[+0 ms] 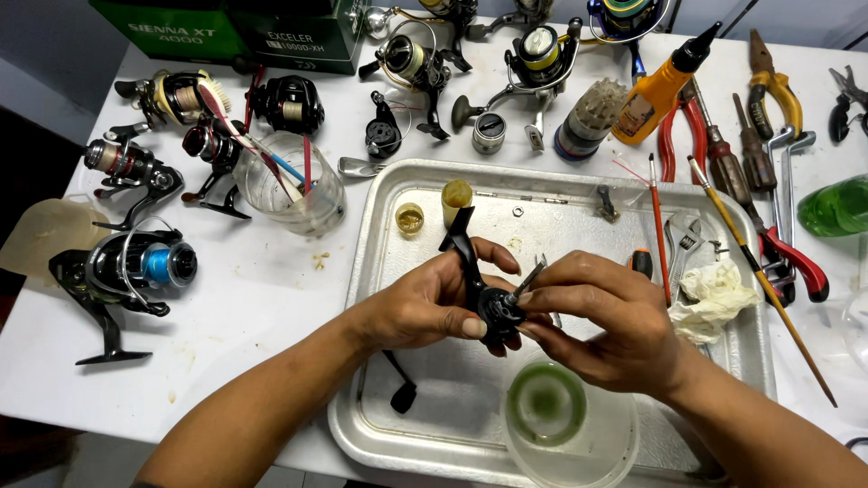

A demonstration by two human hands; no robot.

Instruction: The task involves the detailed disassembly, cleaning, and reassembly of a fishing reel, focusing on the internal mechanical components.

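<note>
White bench (pixel 271 298), metal tray (pixel 380 217) on it. Above the tray you hold a black reel body (pixel 488 303), stem tilted up. Your left hand (pixel 425 303) is closed around it; your right hand (pixel 606 325) pinches a thin metal tool (pixel 527 280) against its top.

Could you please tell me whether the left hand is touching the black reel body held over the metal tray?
Touching. The head view shows the left hand wrapped around the black reel body, thumb pressed against its side.
</note>
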